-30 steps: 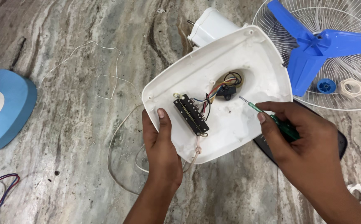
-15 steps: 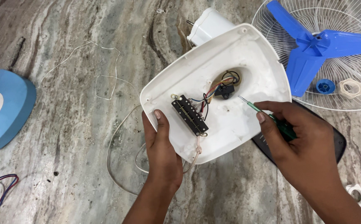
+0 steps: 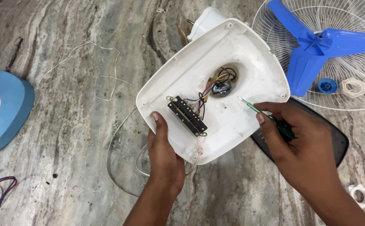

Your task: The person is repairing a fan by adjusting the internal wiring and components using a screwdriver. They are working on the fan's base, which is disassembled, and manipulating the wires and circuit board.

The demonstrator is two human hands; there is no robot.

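Marble floor [image 3: 65, 175]: grey, veined stone beneath both hands, carrying every item.

Fan guard [image 3: 358, 54]: white wire grille lying flat, up and to the right of the right hand, with a blue three-blade propeller [image 3: 316, 46] resting on it. A small blue cap [image 3: 327, 86] and a cream plastic nut [image 3: 352, 87] lie on the wires just above the right hand.

Fan base shell [image 3: 237, 125]: white, rounded plastic housing, hollow side up, between the two hands and tilted away toward the upper right. A white motor stem [image 3: 205, 21] shows past its far edge.

Blue cover [image 3: 2, 113]: rounded part well to the left of the left hand, at the picture edge.

Dark panel [image 3: 337, 142]: flat black piece directly under the right hand, partly hidden by it.

Left hand [image 3: 163, 155]: grip closed on the near rim of the shell, thumb lying on the inner face just left of the black switch block [image 3: 187, 116].

Right hand [image 3: 300, 142]: grip closed round a green-handled screwdriver [image 3: 260, 112]; its tip points up-left over the shell floor, just right of the dark component [image 3: 221, 88] in the oval opening, where coloured wires [image 3: 205, 94] run to the switch block.

White cord [image 3: 119, 167]: loops on the floor left of and under the left wrist.

White ring nut [image 3: 360, 196]: lower right of the right forearm.
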